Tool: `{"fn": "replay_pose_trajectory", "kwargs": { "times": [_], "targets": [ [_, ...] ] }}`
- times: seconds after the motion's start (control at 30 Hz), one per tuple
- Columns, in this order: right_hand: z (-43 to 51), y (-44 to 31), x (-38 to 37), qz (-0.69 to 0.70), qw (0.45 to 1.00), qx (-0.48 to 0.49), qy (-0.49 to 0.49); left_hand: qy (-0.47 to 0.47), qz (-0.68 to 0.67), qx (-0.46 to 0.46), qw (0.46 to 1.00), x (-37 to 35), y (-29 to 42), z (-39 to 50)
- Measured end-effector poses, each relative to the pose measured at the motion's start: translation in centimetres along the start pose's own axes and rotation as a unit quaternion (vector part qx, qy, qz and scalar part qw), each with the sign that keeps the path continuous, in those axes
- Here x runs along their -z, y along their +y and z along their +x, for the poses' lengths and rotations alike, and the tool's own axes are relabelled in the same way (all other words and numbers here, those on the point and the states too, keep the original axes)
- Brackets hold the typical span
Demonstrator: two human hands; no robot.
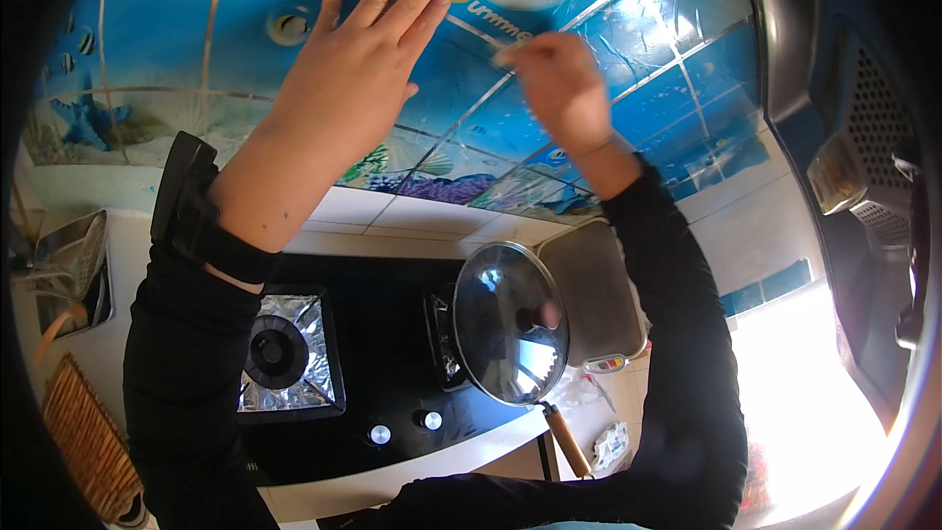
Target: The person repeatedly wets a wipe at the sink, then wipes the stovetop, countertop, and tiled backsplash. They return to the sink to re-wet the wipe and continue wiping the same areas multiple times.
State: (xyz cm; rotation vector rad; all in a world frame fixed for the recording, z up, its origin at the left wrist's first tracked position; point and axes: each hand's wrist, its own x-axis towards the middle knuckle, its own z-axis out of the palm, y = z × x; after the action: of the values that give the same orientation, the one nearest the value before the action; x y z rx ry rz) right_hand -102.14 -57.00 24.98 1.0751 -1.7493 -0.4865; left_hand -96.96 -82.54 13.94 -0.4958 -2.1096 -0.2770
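Observation:
My left hand [364, 51] lies with its fingers spread against the wall sticker [250, 29], a blue underwater print with fish, coral and a starfish. To its right is my right hand [567, 85], blurred, its fingers curled towards the thumb near a line of writing on the print. Whether anything thin sits between those fingertips is too blurred to tell. Wrinkles and bright reflections cross the sticker [640, 37] right of that hand. Pale and shiny grout-like lines divide the print into squares. A black watch [184, 199] is on my left wrist.
Below my arms is a black gas hob [383, 338] with a foil-lined burner [276, 353]. A wooden-handled pan with a glass lid [508, 324] stands on its right side. Beyond it leans a metal tray [592, 287]. A range hood [817, 125] borders the right; a utensil holder [103, 287] stands left.

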Motion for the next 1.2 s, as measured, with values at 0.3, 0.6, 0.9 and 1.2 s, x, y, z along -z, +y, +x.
{"fn": "replay_pose_trajectory", "kwargs": {
  "times": [0.3, 0.6, 0.9, 1.2],
  "targets": [
    [-1.6, 0.7, 0.3, 0.138, 0.987, -0.067, 0.044, -0.004, 0.004, -0.002, 1.0, 0.5, 0.2, 0.2],
    [-2.8, 0.4, -0.2, 0.125, 0.984, -0.105, 0.067, -0.009, 0.016, -0.019, 1.0, 1.2, 0.2, 0.4],
    [-5.2, -1.7, -3.6, 0.165, 0.979, -0.066, 0.1, -0.062, -0.045, -0.019, 0.997, 0.9, -0.1, -1.1],
    [-21.0, -11.3, -8.9, 0.13, 0.918, 0.244, -0.285, -0.141, -0.135, 0.056, 0.979, 2.3, 2.1, -13.7]
  ]
}}
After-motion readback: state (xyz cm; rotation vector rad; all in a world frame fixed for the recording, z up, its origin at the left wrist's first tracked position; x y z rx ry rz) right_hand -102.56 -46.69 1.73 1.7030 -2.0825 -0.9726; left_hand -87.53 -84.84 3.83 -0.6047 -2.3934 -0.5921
